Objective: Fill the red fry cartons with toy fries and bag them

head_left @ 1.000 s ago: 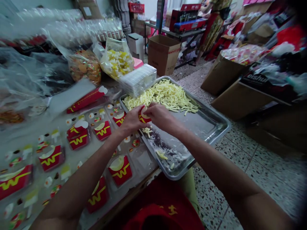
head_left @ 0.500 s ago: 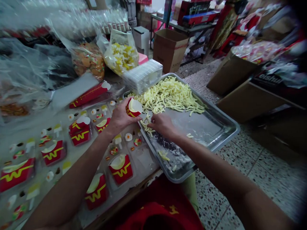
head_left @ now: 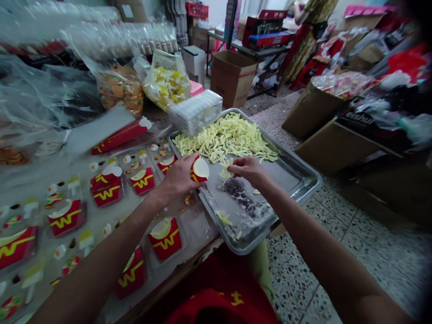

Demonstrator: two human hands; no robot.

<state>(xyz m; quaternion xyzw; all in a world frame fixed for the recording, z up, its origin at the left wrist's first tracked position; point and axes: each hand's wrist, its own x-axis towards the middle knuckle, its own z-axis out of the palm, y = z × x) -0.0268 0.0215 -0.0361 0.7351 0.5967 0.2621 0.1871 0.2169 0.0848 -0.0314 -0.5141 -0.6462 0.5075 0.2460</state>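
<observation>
My left hand (head_left: 180, 176) is closed round a small red fry box (head_left: 200, 170), its pale open side tilted toward the tray. Just to the right, my right hand (head_left: 251, 171) pinches a small bunch of pale yellow fry-shaped pieces (head_left: 226, 169) above the metal tray (head_left: 312, 180). A big heap of the same fry pieces (head_left: 222, 135) covers the tray's far half, and a few lie loose near its front corner. On the table to the left, red fry boxes with a yellow zigzag (head_left: 165, 238) sit in clear plastic trays among tiny food-shaped pieces.
Stacked clear plastic cases (head_left: 195, 110) stand at the tray's far left corner. Behind them is a bag of yellow and white pieces (head_left: 167, 83). A stack of red flat boxes (head_left: 119, 135) lies on the table. Cardboard boxes (head_left: 232, 76) stand on the speckled floor; a person is at the back.
My right hand has lifted from the tray with a bunch of fry pieces and moved right. My left hand has shifted slightly right and down with the red box. The view has moved a little.
</observation>
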